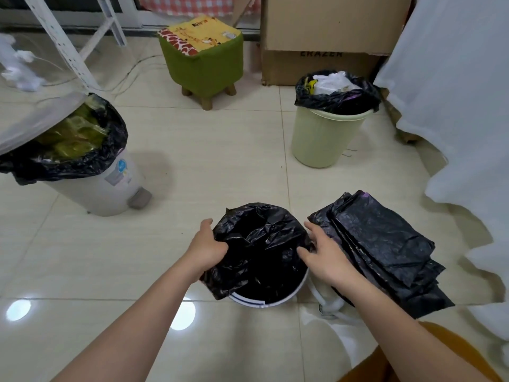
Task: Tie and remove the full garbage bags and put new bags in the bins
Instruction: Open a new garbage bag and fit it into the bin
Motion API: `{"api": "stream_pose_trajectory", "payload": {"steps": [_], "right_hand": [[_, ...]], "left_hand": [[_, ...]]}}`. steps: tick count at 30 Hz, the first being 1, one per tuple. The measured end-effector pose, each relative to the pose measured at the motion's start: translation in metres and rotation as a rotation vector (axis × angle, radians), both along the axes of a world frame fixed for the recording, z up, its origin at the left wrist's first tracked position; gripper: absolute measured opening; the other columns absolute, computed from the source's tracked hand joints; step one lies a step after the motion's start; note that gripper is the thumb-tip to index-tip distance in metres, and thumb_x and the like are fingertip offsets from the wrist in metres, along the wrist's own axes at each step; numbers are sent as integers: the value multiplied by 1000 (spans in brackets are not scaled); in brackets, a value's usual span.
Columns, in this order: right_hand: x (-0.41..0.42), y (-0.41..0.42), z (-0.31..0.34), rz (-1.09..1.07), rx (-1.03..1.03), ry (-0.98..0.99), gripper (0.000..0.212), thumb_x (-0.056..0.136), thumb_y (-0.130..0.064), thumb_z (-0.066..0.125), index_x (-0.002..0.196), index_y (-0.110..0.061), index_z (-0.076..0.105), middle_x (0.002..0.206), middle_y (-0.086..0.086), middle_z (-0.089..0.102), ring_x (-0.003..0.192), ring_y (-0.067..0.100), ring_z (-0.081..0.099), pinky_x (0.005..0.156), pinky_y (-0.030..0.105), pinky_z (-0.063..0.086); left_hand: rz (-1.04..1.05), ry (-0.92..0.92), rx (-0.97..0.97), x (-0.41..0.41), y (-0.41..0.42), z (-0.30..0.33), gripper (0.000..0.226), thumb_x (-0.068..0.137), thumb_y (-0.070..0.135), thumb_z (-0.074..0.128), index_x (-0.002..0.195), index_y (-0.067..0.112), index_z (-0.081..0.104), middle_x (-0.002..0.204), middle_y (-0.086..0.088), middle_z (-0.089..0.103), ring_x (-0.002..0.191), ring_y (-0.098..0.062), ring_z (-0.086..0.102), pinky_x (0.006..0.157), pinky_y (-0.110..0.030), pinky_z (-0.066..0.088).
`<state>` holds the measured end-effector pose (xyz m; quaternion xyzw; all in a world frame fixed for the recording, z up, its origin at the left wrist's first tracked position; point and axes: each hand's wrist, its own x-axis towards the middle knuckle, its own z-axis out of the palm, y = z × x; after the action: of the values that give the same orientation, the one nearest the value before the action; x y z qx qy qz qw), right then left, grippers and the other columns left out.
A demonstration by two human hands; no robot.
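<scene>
The left hand [205, 248] pinches the new black bag [256, 249] at the white bin's [271, 299] left rim; the right hand [321, 252], fingers spread wide, presses its right edge; folded spare bags [385, 249] lie just beside on the floor [220, 161]; two full bins, grey [110, 183] and green [322, 136], stand beyond.

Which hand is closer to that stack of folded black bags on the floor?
Right. The right hand sits at the stack of folded black bags' near edge; the left hand is across the bin.
</scene>
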<state>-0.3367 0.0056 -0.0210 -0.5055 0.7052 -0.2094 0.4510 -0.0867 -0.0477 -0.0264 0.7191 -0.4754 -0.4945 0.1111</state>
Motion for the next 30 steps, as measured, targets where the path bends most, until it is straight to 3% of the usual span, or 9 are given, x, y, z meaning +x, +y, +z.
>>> {"api": "stream_pose_trajectory", "payload": {"steps": [2,5,9,13,15,21,24,26,30], "right_hand": [[4,4,-2,49,41,2,73,91,-25,64,152,-25,23,147,3,46,131,19,46,105,29,38],[8,-5,-2,43,60,-92,84,88,-29,69,153,-31,17,152,-4,38,136,15,39,111,32,33],[5,-19,-3,-19,92,-250,86,89,-26,69,153,-40,12,161,-1,20,147,22,22,117,39,25],[6,-18,-9,-40,13,-143,78,90,-23,66,151,-39,21,155,0,34,142,20,33,104,26,30],[9,-16,-12,12,-2,-88,76,88,-27,67,149,-41,24,150,-1,38,138,17,36,101,24,30],[5,-30,-10,-204,44,-373,74,91,-25,67,151,-34,24,151,4,39,131,20,43,99,28,34],[11,-27,-15,-285,15,-202,65,90,-33,67,145,-23,33,137,8,53,111,19,55,88,28,43],[20,-21,-21,-263,-17,-103,69,85,-35,73,141,-19,36,135,10,54,119,25,54,98,37,47],[25,-21,-18,-143,-72,-158,78,80,-22,80,143,-27,34,130,-1,51,122,19,51,100,32,46]], "left_hand": [[34,79,115,0,2,-1,66,84,9,53,142,20,27,106,-1,54,86,-18,59,58,-27,49],[67,130,194,-2,4,-2,48,82,7,53,124,18,34,104,-8,56,86,-24,61,51,-29,52],[150,202,290,-1,5,-2,51,82,6,53,125,15,29,110,-10,53,92,-25,60,56,-36,57],[147,132,58,0,0,-7,70,79,11,60,141,23,29,125,-6,48,101,-22,56,73,-32,48],[144,192,15,-2,0,-5,75,79,13,60,142,36,27,119,0,52,94,-17,57,68,-29,49],[216,200,342,0,5,2,53,80,35,58,126,19,36,113,-6,59,92,-29,64,63,-42,58],[256,71,151,5,2,-4,57,81,39,58,130,17,41,122,-5,57,98,-23,59,70,-34,49],[274,107,50,7,-1,-7,63,84,37,57,142,25,33,130,0,53,105,-21,56,84,-40,49],[304,275,285,6,4,-2,61,87,50,57,137,27,31,122,0,54,102,-26,61,71,-51,58]]}}
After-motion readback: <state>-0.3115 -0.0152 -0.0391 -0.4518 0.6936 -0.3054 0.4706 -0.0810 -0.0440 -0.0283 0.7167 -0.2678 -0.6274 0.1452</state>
